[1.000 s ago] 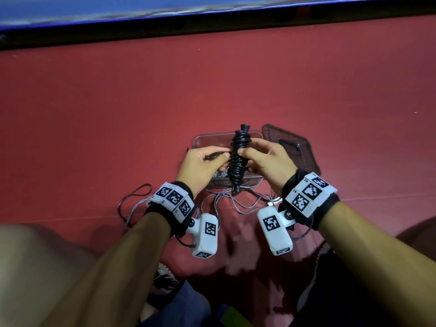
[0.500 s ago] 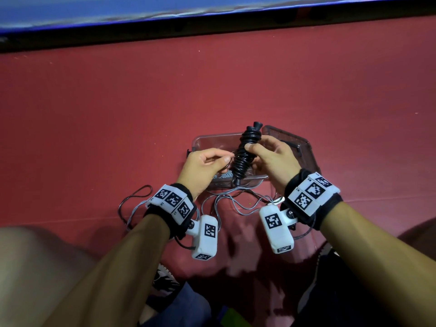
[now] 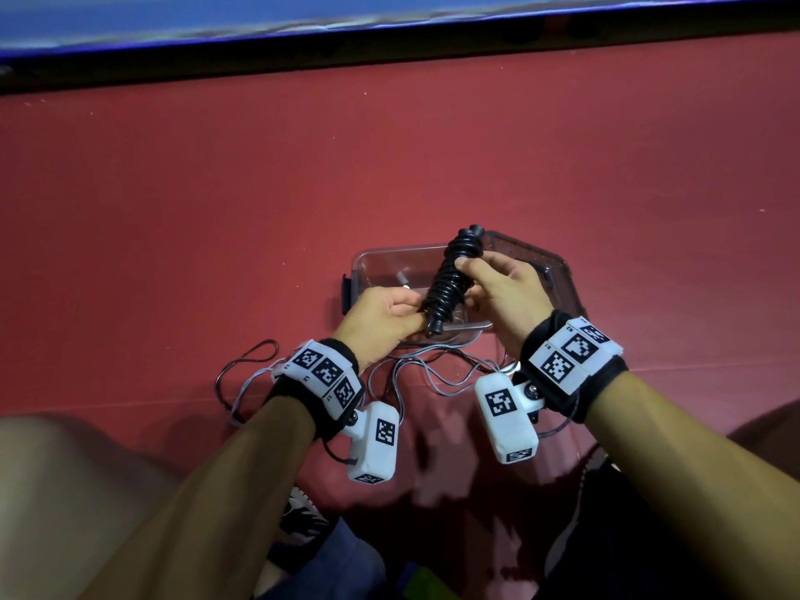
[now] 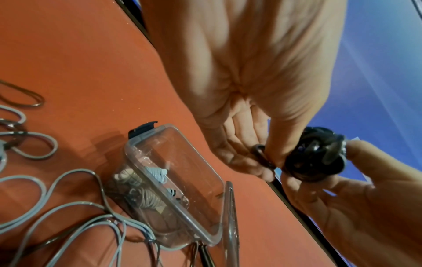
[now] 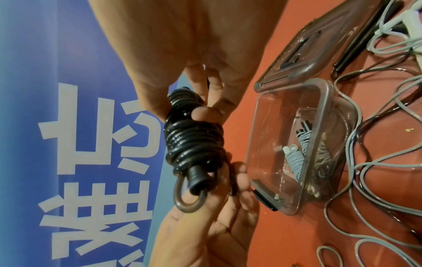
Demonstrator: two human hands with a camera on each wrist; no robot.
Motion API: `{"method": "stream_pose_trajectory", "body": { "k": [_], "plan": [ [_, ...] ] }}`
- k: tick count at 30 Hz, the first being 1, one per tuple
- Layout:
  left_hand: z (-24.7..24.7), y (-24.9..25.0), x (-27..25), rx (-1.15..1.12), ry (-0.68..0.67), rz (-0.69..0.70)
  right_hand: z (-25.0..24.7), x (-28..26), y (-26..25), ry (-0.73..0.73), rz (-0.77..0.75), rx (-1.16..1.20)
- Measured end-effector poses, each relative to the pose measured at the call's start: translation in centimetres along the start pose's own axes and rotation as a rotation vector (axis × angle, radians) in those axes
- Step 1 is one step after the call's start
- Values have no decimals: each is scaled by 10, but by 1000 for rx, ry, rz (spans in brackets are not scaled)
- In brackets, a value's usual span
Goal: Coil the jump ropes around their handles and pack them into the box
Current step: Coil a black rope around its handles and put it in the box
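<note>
the right hand (image 3: 504,292) pinches the upper part of a black rope bundle (image 3: 450,284), thumb on one side and fingers (image 5: 203,112) curled round the coils. the left hand (image 3: 381,322) pinches a small loop (image 5: 189,200) of the same rope at the bundle's lower end, between thumb and fingers (image 4: 242,162). the bundle is in the air above the box (image 3: 368,266), its long axis tilted: top end leaning away and to the right, lower handle tip (image 5: 197,178) pointing down toward the person and left. the rope is wound tight round the handles along most of its length.

the box is clear plastic, open, standing on the red surface (image 3: 433,166), with a dark clip (image 4: 141,129) on its left end. inside lie coiled grey rope bundles (image 5: 297,160), with white and black handle ends showing; how many i cannot tell. the lid (image 3: 558,270) lies just right of the box, touching its edge in the left wrist view.

near the box, on the person's side, loose grey ropes (image 3: 433,374) lie in tangled loops on the surface. a black handle (image 5: 356,47) lies beside the lid. a blue banner (image 5: 68,126) with white characters stands beyond.
</note>
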State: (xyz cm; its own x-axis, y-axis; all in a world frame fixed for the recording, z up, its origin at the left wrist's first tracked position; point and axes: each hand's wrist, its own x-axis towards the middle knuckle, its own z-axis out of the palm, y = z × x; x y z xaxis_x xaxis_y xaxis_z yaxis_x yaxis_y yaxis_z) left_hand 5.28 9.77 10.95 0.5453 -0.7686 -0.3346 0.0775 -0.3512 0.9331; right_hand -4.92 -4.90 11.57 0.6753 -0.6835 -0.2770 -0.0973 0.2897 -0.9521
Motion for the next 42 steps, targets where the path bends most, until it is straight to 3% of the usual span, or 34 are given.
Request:
{"method": "stream_pose_trajectory", "body": {
  "k": [16, 31, 38, 42],
  "plan": [
    [-4, 4, -4, -294, -36, -48, -5, 8, 5, 142, 42, 0],
    [-5, -3, 6, -131, 208, 36, 1, 9, 18, 34, 124, 40],
    [-10, -1, 7, -176, 271, 72, -2, 4, 11, 21, 96, -334],
    [-7, -3, 6, -124, 251, 73, 2, -2, 4, -90, -156, -564]
  ]
}}
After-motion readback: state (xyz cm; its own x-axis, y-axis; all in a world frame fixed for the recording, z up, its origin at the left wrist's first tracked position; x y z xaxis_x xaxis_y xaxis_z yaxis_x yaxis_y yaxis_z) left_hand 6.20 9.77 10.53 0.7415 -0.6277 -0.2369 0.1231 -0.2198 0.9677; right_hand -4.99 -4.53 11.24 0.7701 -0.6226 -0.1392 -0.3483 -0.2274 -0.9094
